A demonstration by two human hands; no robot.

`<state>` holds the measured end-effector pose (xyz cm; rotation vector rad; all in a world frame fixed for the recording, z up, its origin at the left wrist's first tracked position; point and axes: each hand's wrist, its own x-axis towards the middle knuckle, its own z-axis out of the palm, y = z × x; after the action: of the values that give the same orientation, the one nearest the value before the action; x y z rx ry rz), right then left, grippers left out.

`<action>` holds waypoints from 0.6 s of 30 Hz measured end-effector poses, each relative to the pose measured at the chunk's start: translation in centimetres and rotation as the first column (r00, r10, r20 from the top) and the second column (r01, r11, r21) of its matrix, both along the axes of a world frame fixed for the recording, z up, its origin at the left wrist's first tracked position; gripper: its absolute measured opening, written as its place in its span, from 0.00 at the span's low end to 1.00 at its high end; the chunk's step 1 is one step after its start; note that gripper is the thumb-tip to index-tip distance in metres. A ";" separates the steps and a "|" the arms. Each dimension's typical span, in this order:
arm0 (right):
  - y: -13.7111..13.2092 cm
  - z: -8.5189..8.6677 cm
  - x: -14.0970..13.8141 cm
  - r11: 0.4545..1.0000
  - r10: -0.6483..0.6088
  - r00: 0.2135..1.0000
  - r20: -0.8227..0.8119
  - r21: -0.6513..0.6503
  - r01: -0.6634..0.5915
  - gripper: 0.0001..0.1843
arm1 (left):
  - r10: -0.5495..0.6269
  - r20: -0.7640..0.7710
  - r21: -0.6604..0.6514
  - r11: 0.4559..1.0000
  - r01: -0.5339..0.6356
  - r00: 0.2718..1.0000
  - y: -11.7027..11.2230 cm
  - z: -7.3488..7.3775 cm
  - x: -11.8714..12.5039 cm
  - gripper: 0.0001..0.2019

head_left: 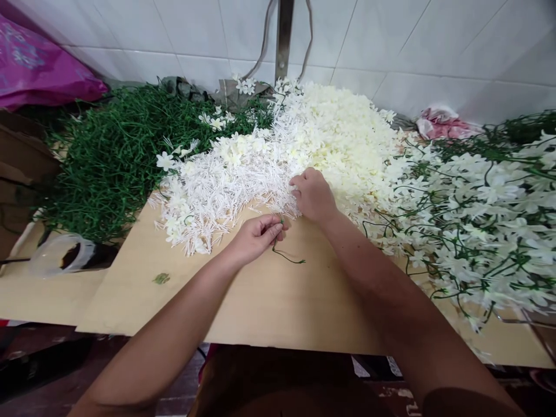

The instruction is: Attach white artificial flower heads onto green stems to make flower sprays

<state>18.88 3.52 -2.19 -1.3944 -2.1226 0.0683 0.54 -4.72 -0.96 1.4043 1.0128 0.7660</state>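
My left hand pinches a thin green artificial flower stem over the board, its lower end trailing to the right. Just beyond it, my right hand reaches into the edge of a pile of short white sticks; its fingers are bent, and whatever they touch is hidden. Behind that hand rises a heap of cream-white artificial flower heads. To the left lies a tangled mound of green stems. White flowers on green stems are heaped at the right.
A pale board covers the table. A clear plastic tub lies at the left, near a cardboard box. At the back left is a magenta bag. A metal post stands against the tiled wall, with a red-and-white cloth further right.
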 end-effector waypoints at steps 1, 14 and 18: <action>0.1 0.0 -0.1 1.000 -0.001 1.000 -0.004 0.014 0.001 0.08 | -0.005 -0.011 0.011 1.000 0.005 1.000 0.0 0.0 0.0 0.14; -1.4 3.5 -0.3 0.895 -0.214 0.558 -0.802 -0.389 -0.216 0.07 | 0.006 -0.123 0.061 0.998 0.002 0.992 -0.3 -0.4 0.1 0.16; -2.0 3.2 -0.6 0.850 -0.230 0.438 -0.869 -0.398 -0.345 0.09 | 0.006 -0.126 0.089 0.996 0.005 0.992 -0.3 -0.4 0.2 0.14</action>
<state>18.29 1.48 1.03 -1.1031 -1.1915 1.2608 0.72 -5.03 -1.32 1.5447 1.0871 0.7376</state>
